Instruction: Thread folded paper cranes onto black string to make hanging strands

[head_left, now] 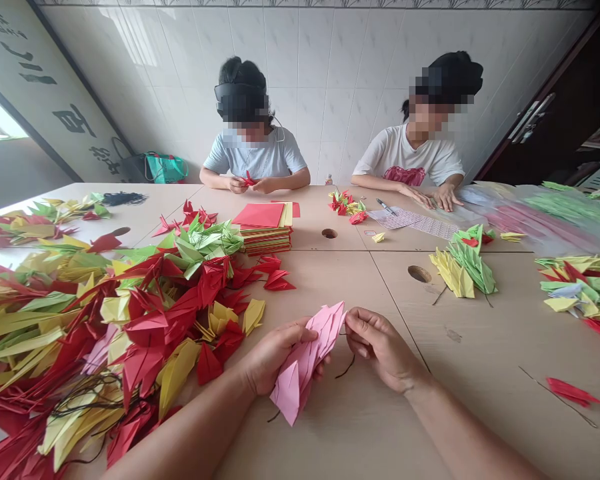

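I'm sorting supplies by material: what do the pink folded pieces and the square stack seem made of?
Pink folded pieces: apparently thin matte paper, given sharp creases and flat facets. Square stack: smooth, matte coloured paper, judging by its many thin layered edges; possibly light card.

The left hand (280, 353) holds pink paper (307, 363) above the surface (365, 427); the right hand (383, 347) pinches near its upper end.

A heap of folded paper (150, 300) covers the left of the desk (330, 413); behind its right end stands a paper stack (266, 230) (two people (255, 157) sit beyond), with plastic bags (555, 207) far right.
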Motion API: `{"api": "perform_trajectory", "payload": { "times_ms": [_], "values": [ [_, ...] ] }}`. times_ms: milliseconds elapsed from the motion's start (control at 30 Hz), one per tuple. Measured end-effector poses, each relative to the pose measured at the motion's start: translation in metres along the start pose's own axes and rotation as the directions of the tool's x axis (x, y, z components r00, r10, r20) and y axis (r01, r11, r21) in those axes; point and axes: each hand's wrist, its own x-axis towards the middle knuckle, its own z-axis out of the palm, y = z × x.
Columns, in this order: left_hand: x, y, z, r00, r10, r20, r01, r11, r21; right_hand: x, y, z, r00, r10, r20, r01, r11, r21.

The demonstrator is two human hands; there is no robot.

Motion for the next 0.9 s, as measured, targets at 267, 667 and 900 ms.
{"api": "perform_trajectory", "payload": {
  "times_ms": [267, 667, 900],
  "values": [
    [0.0, -0.002, 0.0, 1.0, 0.016, 0.011, -0.016, 0.999, 0.04, -0.001, -0.001, -0.001, 0.995, 0.036, 0.098, -0.047, 0.992, 0.115],
    [-0.004, -0.002, 0.008, 0.999, 0.036, -0.016, -0.034, 0.993, 0.117, 0.0, 0.005, 0.007, 0.995, -0.025, 0.096, 0.049, 0.968, -0.247],
    [0.004, -0.004, 0.002, 0.96, 0.218, -0.177, -0.227, 0.973, -0.03, -0.011, 0.008, 0.013, 0.974, -0.222, 0.04, 0.217, 0.872, -0.438]
  ]
}}
